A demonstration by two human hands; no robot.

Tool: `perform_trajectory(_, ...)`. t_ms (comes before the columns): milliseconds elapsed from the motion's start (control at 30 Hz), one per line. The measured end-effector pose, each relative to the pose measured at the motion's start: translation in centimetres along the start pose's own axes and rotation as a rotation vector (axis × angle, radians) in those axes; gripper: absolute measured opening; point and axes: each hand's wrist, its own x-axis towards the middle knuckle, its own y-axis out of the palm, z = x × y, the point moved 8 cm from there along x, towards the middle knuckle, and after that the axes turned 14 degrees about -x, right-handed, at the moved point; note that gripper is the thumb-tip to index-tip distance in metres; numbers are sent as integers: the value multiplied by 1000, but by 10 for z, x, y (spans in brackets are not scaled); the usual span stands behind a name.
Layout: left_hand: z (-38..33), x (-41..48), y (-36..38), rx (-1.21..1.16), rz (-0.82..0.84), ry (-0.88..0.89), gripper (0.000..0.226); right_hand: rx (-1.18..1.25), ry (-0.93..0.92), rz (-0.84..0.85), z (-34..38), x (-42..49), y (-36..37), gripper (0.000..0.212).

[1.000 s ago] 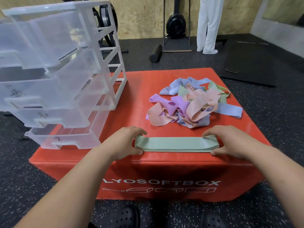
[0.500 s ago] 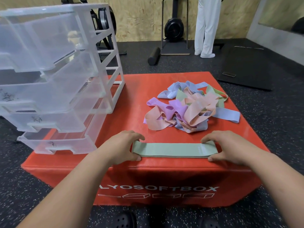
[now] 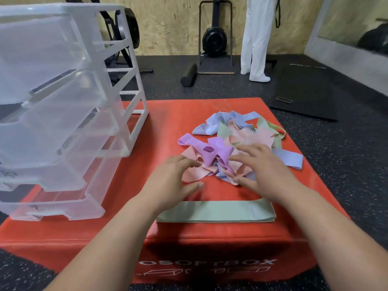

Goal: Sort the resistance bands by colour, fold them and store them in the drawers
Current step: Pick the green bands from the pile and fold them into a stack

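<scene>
Looking down, you have both hands at the tangled pile of resistance bands (image 3: pixel 241 139) in the middle of the red soft box (image 3: pixel 168 114). Your left hand (image 3: pixel 174 181) has its fingers loose and spread and grips nothing; the fingertips are at a pink band on the near-left edge of the pile. Your right hand (image 3: pixel 264 171) is also spread flat and holds nothing. Its fingers lie over pink and purple bands, but the blur does not let one tell if they press or only float above. The green band (image 3: pixel 216 212) lies folded flat along the near edge of the box, partly under your wrists and apart from the pile. The clear drawer unit (image 3: pixel 63 106) stands on the left part of the box, its drawers pulled out in steps.
</scene>
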Motion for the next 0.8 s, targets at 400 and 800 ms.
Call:
perform_trajectory(400, 9, 35, 4, -125, -66, 73, 50, 63, 459, 324, -109, -13, 19, 20)
perform_trajectory(800, -8, 39, 15, -114, -69, 86, 44, -26, 289, 103, -42, 41, 28, 39)
